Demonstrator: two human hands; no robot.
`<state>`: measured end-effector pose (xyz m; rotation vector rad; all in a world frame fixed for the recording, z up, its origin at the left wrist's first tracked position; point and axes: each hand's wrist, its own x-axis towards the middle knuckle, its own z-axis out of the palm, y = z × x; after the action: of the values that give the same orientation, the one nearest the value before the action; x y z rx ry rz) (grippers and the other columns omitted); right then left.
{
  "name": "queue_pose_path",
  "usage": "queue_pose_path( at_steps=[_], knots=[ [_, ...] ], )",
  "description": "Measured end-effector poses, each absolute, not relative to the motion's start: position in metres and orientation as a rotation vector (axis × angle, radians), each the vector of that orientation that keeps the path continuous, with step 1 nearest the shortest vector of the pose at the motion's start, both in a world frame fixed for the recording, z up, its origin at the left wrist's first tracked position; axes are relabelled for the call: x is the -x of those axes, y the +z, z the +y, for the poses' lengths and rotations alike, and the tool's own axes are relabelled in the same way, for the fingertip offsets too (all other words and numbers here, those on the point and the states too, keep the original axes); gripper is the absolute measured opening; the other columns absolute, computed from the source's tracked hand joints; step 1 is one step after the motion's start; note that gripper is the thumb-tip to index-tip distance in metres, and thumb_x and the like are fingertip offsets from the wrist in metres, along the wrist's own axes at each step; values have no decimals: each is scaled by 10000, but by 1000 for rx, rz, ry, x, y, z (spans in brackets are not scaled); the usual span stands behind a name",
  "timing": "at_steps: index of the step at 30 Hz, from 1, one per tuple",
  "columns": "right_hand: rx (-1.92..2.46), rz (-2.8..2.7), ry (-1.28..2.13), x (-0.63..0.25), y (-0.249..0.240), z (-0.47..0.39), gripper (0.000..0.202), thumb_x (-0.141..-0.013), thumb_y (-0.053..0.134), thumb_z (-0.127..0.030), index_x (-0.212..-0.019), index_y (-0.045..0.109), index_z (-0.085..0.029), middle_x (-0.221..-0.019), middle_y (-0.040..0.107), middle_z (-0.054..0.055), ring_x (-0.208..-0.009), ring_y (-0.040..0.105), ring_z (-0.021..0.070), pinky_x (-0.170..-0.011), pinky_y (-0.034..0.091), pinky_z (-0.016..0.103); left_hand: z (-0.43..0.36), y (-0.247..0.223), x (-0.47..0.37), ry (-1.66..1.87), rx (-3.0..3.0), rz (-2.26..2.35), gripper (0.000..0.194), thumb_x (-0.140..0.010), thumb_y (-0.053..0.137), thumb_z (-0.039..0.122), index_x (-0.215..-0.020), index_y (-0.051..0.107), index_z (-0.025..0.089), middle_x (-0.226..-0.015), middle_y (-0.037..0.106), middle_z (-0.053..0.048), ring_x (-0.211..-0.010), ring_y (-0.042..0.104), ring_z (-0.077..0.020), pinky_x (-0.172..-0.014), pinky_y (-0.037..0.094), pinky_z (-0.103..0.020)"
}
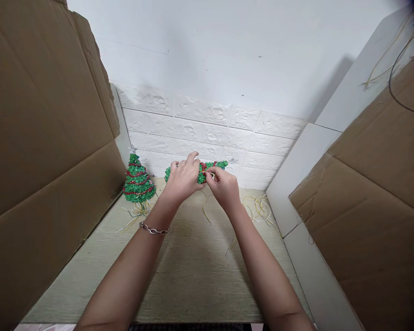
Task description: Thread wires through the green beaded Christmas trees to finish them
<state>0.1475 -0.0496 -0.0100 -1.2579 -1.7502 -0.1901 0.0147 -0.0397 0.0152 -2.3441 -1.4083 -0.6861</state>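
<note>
A small green beaded Christmas tree (221, 164) with red garland lies on its side above the table, its silver star pointing right. My left hand (185, 177) is wrapped over its wider part, with the index finger lifted. At the tree's middle, the thumb and fingertips of my right hand (223, 184) pinch a thin yellow wire (212, 174) against the red band. Part of the tree is hidden behind my left hand. To the left, a second beaded Christmas tree (138, 181) stands upright with a silver star on top.
Loose yellow wires (260, 209) lie coiled on the table (193, 276) at the back right, and more wire ends spread under the upright tree. Cardboard sheets (48, 119) wall the left and right sides. A white brick-patterned wall (200, 112) closes the back.
</note>
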Motion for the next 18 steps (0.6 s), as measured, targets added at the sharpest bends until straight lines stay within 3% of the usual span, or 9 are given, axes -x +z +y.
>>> queue_pose_path(
  at_steps=[10,18],
  knots=[
    [1289,-1751,-465,-146,-18,-47,236,-868,416,-260,-834,635,-181,-748,686,27,-619,577,117,-526,302,238,-42,15,-20,-725,2326,-1498,418,-742,535,252,-1144,502,141,-1337,444,-134,-1011,551,-300,-885,324,-446],
    [1307,-1752,-487,-144,-19,-46,264,-880,385,-269,-836,629,-177,-768,695,41,-618,579,118,-518,294,244,-43,14,-22,-766,2311,-1534,392,-746,515,257,-1124,506,154,-1238,531,-134,-997,553,-296,-907,301,-477]
  ],
)
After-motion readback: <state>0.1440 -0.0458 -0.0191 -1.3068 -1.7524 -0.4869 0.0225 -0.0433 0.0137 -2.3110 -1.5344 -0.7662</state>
